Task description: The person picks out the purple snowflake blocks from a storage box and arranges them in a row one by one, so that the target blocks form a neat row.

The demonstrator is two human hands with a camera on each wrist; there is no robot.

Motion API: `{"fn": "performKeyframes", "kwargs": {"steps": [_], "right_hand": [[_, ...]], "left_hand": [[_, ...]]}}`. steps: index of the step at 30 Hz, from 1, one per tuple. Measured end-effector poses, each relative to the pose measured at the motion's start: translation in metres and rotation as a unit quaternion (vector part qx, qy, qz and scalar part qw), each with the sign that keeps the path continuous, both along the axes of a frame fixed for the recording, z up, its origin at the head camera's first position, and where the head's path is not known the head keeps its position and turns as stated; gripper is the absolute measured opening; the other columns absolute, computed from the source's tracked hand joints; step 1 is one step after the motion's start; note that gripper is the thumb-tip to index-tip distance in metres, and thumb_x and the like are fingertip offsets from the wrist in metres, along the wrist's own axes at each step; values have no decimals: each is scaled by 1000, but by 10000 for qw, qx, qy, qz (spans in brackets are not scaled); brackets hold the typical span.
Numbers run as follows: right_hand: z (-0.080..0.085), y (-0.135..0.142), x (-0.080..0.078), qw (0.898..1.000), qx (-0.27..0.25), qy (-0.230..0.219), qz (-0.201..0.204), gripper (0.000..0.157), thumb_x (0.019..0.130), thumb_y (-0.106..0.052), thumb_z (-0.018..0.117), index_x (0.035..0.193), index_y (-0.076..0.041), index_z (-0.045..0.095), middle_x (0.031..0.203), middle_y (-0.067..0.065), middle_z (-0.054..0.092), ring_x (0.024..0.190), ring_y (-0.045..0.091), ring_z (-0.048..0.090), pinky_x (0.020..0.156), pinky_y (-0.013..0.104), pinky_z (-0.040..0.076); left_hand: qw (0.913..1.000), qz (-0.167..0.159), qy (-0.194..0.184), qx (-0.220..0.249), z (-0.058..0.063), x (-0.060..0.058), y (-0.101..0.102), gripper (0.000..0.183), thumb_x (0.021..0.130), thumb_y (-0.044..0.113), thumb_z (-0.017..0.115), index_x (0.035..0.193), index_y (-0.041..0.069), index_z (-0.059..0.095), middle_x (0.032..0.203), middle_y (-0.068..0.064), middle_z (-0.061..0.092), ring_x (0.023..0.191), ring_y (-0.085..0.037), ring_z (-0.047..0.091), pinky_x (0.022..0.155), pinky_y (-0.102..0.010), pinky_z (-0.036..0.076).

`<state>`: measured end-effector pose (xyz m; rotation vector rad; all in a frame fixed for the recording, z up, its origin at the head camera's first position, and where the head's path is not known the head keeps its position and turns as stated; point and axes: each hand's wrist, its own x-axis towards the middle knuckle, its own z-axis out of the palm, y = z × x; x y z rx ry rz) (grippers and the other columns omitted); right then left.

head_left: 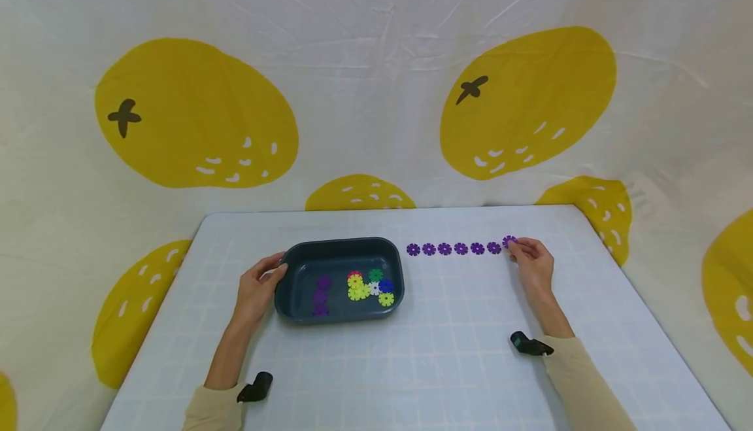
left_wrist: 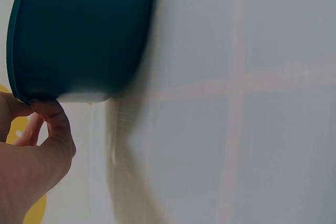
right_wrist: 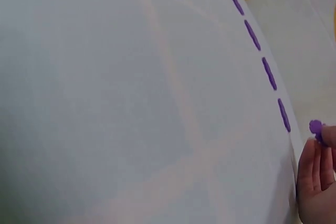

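Right hand: the right hand (head_left: 532,264) pinches a purple flake (head_left: 509,242) between fingertips at the far right end of the row; grip narrow, closed on that one piece; in the right wrist view the flake (right_wrist: 316,127) sits at the fingertips, just above the tabletop (head_left: 447,352)

Row: six purple flakes (head_left: 453,248) lie flat in a line to the right of the tray, evenly spaced, none touching; the held piece is just beside the last one

Left hand: the left hand (head_left: 259,287) holds the left rim of the dark tray (head_left: 294,313); thumb curled over the edge, fingers under the rim, as the left wrist view shows (left_wrist: 50,119)

Tray contents: two or three purple flakes (head_left: 321,295) on the left; a mixed cluster of yellow, green, red, white and blue flakes (head_left: 369,285) on the right

Doing it well: judged from the spacing, the piece should go down flat, in line with the others and with the same gap; lower it straight, let go only once it rests, and lift the fingers upward so the neighbour is not nudged; the left hand steadying the tray should stop it sliding
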<state>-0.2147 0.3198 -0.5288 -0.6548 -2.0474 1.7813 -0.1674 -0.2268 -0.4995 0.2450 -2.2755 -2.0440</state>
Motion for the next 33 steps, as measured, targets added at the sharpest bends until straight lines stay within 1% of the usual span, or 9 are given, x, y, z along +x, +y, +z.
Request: {"fn": "performKeyframes", "kwargs": {"steps": [2, 7, 9, 14, 16, 24, 29, 31, 33], "right_hand": [[-1, 3, 0, 9997, 141, -210, -11, 24, 97, -25, 74, 114, -11, 65, 93, -9, 64, 78, 5, 62, 71, 12, 53], [-2, 13, -1, 9979, 429, -473, 131, 28, 98, -25, 73, 117, -6, 64, 91, -8, 63, 74, 4, 61, 69, 14, 53], [-3, 15, -1, 9951, 762, -579, 249, 32, 99, -25, 72, 120, -3, 64, 93, -4, 64, 73, 3, 61, 68, 14, 53], [-2, 17, -3, 9813, 1692, -765, 505, 35, 102, -25, 67, 124, 1, 63, 103, 11, 64, 71, 4, 60, 65, 13, 52], [-1, 17, -4, 9777, 1872, -750, 577, 33, 102, -22, 66, 123, 3, 62, 105, 14, 64, 72, 5, 60, 64, 13, 52], [3, 14, -9, 9649, 2394, -794, 736, 28, 103, -16, 64, 121, 6, 61, 106, 21, 63, 81, 20, 59, 59, 11, 48], [6, 9, -10, 9531, 2768, -786, 937, 26, 105, -12, 60, 121, 7, 62, 108, 23, 59, 94, 31, 55, 70, 17, 44], [7, 8, -9, 9517, 2800, -829, 946, 27, 106, -13, 57, 124, 7, 61, 111, 24, 58, 99, 33, 53, 73, 21, 43], [8, 7, -7, 9537, 2706, -928, 932, 31, 108, -16, 54, 128, 7, 59, 113, 24, 58, 100, 34, 53, 73, 21, 44]], "left_hand": [[10000, -1, 16, 18, 0, 0, -1, 44, 101, 18, 69, 140, 0, 61, 122, -9, 55, 91, -5, 63, 74, -14, 48], [10000, -10, 50, -2, -2, 0, -2, 44, 101, 19, 69, 140, 0, 61, 121, -9, 56, 92, -6, 64, 76, -14, 49], [9999, -13, 76, -64, -3, 0, -2, 43, 101, 20, 69, 139, 0, 62, 121, -9, 56, 92, -5, 64, 76, -14, 49], [9999, -23, 100, -103, -2, -1, -1, 42, 101, 19, 68, 139, 0, 62, 123, -11, 56, 92, -3, 64, 78, -13, 49], [9999, -4, 72, -76, -1, -1, 0, 42, 101, 19, 68, 139, 1, 62, 124, -12, 56, 92, -4, 64, 79, -13, 49], [10000, -7, -79, -58, -1, -2, -1, 44, 101, 18, 68, 141, 2, 61, 127, -13, 55, 92, -3, 62, 77, -13, 47], [9999, 29, -150, -75, -2, -2, -3, 44, 102, 18, 67, 142, 3, 60, 128, -13, 54, 94, -7, 64, 75, -14, 48], [9999, 19, -152, -80, -2, -2, -3, 44, 102, 18, 67, 142, 3, 60, 129, -13, 54, 96, -9, 64, 75, -15, 48], [9998, -11, -152, -89, -1, -2, -3, 44, 102, 19, 67, 142, 3, 60, 129, -13, 54, 97, -10, 64, 76, -15, 47]]}}
